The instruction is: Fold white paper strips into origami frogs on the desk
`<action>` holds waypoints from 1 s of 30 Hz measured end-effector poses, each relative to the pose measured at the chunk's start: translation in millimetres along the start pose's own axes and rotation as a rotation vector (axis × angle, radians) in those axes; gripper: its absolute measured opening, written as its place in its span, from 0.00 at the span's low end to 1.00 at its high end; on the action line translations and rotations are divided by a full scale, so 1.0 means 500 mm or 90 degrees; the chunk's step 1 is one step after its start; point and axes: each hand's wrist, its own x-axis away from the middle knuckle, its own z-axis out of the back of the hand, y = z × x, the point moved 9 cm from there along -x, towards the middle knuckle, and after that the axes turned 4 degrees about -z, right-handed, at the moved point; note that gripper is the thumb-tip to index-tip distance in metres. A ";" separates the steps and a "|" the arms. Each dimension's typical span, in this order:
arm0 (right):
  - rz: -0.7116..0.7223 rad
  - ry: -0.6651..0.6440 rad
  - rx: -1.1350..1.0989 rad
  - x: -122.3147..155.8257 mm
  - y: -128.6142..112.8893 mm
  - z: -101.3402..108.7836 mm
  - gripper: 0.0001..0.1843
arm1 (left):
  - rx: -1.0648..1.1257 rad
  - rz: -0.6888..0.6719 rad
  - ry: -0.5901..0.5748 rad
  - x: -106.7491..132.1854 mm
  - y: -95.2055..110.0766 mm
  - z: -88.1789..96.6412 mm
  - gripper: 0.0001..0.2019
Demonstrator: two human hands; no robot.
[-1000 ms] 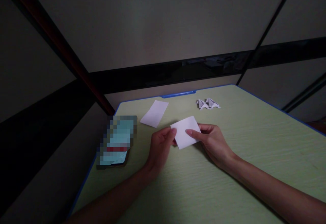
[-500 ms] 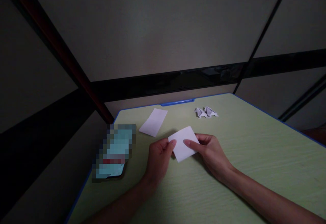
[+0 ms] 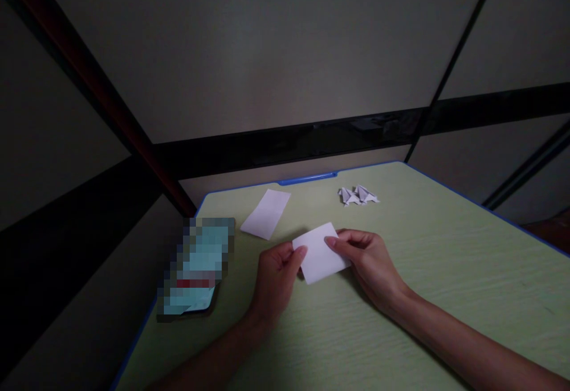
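**Both hands pinch one white sheet over the green desk**

Head view: the white sheet [image 3: 319,253] sits just above the desk [image 3: 445,272], caught between both hands. The left hand [image 3: 276,278] nips its left edge, thumb on top and fingers curled under. The right hand [image 3: 369,260] closes on the right edge, fingertips lying over the paper's face. Gripped from opposite sides like this, the sheet looks held taut and flat, its face tipped up toward the camera, which I judge gives even control of both edges.

Around the sheet: a second white slip [image 3: 266,214] lies flat beyond it to the left, apart from it. Small folded paper figures [image 3: 357,195] rest beyond it to the right, near the desk's far edge. A pixelated flat object [image 3: 196,269] lies well to the left of the sheet, at the desk's near-left edge. Nothing sits between the sheet and either hand, and the desk directly under it is bare. The light is dim, so any crease in the sheet is too faint to make out.
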 end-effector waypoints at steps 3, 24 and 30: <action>0.006 0.002 0.009 -0.001 -0.003 0.001 0.09 | -0.007 0.001 -0.005 0.000 0.001 -0.001 0.11; 0.006 0.025 0.025 0.002 -0.006 0.004 0.10 | 0.003 0.001 -0.012 0.001 -0.004 -0.002 0.13; 0.009 0.024 0.023 0.001 -0.004 0.005 0.10 | -0.014 -0.001 -0.012 0.000 -0.006 -0.001 0.13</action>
